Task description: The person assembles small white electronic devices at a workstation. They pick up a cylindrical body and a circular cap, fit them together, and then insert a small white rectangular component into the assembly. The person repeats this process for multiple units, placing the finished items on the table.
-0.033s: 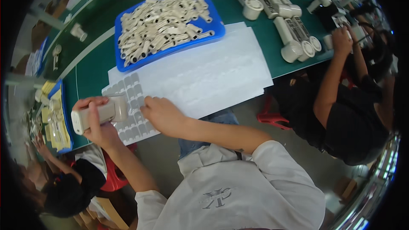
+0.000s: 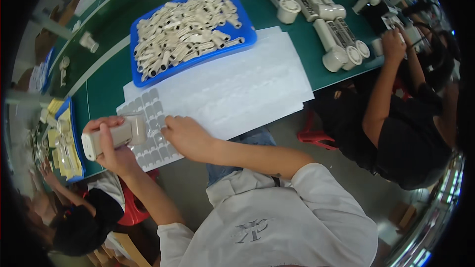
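My left hand (image 2: 113,146) is wrapped round a cream plastic housing (image 2: 121,134) with a rounded cylindrical end, held tilted over the left part of the worktable. Just right of that cylinder, my right hand (image 2: 187,137) has its thumb and fingers drawn together at a sheet of grey stickers (image 2: 149,100). Whether a sticker is pinched in those fingertips is too small to tell. The sticker sheet lies on larger white sheets (image 2: 222,86), partly hidden by both hands and the housing.
Beyond the sheets stands a blue tray (image 2: 195,64) heaped with small cream plastic parts (image 2: 185,29). Several cream housings (image 2: 329,34) lie at the right, near a co-worker's hand (image 2: 394,45). Another blue tray (image 2: 76,143) holds parts at the left. A red stool (image 2: 316,136) stands below.
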`<state>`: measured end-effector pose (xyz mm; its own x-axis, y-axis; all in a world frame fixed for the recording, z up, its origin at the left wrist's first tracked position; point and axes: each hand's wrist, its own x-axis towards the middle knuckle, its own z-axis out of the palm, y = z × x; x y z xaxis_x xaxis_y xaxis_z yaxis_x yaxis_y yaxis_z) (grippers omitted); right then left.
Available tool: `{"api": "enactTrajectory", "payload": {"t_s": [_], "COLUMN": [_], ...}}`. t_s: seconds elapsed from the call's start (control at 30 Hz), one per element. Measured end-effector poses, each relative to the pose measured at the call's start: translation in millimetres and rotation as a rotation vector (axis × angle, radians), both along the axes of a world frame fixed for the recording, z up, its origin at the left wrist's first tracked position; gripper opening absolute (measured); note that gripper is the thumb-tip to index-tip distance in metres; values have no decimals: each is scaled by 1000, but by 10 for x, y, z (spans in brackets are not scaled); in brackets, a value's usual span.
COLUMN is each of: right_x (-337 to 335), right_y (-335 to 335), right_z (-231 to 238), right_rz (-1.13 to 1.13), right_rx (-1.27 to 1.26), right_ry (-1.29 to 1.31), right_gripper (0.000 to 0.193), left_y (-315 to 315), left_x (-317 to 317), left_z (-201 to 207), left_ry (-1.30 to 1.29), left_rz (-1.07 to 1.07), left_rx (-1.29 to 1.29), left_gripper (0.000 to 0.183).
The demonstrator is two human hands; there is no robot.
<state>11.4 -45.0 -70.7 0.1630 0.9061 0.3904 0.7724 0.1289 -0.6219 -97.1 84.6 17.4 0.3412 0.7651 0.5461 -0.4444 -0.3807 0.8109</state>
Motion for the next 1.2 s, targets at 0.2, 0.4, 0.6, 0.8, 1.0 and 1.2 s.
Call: {"api": "enactTrajectory", "payload": {"t_s": [0.2, 0.4, 0.6, 0.8, 1.0, 1.2], "right_x": [4, 217, 773, 1213, 1182, 1184], "right_y": [73, -55, -406, -1149, -1230, -1150], "right_z": [-81, 27, 205, 743, 1030, 958], "right_rz": [-45, 58, -45, -265, -183, -180], "right_rx": [9, 127, 237, 525, 574, 497], "right_ry": [180, 803, 1015, 1098, 809, 784], "right_gripper": [17, 13, 12, 27, 30, 28], "left_y": [-46, -113, -307, -766, -1003, -986], "left_x": [68, 76, 387, 1025, 1469, 1569], "left_z": [72, 126, 110, 112, -85, -265], "left_ry": [6, 4, 112, 375, 459, 372], "left_rz": [-27, -34, -220, -323, -543, -532], "left_rx": [47, 104, 249, 292, 279, 359], "left_gripper": [11, 14, 25, 29, 32, 28]}}
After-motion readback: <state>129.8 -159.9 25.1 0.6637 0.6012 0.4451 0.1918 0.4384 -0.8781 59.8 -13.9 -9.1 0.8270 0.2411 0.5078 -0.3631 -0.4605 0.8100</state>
